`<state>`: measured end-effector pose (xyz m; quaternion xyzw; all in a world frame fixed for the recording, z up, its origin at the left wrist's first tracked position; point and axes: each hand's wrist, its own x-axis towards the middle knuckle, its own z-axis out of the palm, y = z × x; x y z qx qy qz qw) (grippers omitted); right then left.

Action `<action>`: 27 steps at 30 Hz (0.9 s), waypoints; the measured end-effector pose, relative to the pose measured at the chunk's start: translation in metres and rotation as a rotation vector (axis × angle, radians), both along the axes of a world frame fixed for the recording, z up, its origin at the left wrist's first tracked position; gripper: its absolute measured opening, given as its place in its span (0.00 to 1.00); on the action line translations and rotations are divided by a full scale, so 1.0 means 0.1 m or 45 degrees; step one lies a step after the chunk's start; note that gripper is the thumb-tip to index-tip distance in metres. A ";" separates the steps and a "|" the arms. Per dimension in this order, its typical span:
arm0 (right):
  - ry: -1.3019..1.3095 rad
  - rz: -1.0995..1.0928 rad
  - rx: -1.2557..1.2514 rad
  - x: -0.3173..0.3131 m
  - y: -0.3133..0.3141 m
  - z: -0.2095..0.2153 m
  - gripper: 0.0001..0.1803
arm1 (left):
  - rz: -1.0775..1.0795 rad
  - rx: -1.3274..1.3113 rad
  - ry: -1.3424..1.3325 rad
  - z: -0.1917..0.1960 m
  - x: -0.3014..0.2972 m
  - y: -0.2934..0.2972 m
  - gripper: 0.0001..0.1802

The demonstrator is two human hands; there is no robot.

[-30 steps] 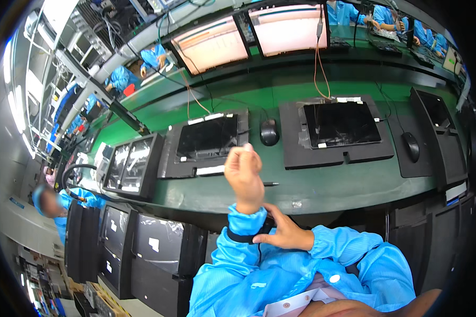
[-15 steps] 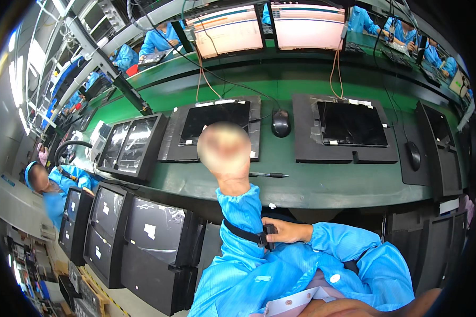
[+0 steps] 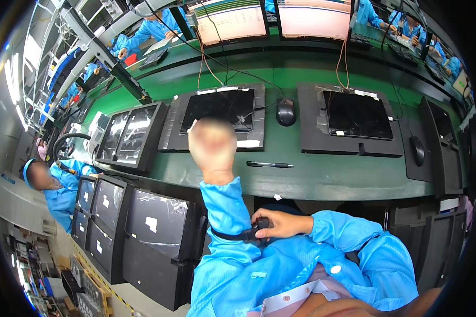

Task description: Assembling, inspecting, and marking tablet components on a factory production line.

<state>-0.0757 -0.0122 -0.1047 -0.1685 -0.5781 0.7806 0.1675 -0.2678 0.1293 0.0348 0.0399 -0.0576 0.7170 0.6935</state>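
Observation:
My left arm in a blue sleeve reaches forward over the bench. The left hand [image 3: 212, 145] overlaps the front edge of a dark tablet-like screen [image 3: 222, 108] in a grey foam holder; its fingers are blurred, so I cannot tell their pose. Around the left forearm runs a black strap [image 3: 227, 235] with a small black device [image 3: 253, 232] on it. My right hand [image 3: 283, 224] has come across my body, its thumb and fingers closed on that device. A black pen [image 3: 269, 164] lies on the bench to the right of the left hand.
A second screen [image 3: 359, 117] in foam is to the right, with black mice [image 3: 286, 111] beside the screens. Black trays [image 3: 134, 138] of film-covered panels stand left. More panel trays [image 3: 156, 227] sit lower left, near a co-worker [image 3: 63, 195]. Monitors [image 3: 314, 18] and cables are at the back.
The left hand and forearm have shifted left, away from the pen. The right hand has moved slightly left and up along with the strap device, still gripping it. The view has shifted a little.

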 end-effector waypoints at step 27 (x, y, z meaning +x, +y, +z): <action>-0.997 -0.581 1.682 0.02 2.88 1.66 0.14 | 1.329 0.371 3.160 -0.61 -0.42 0.61 0.39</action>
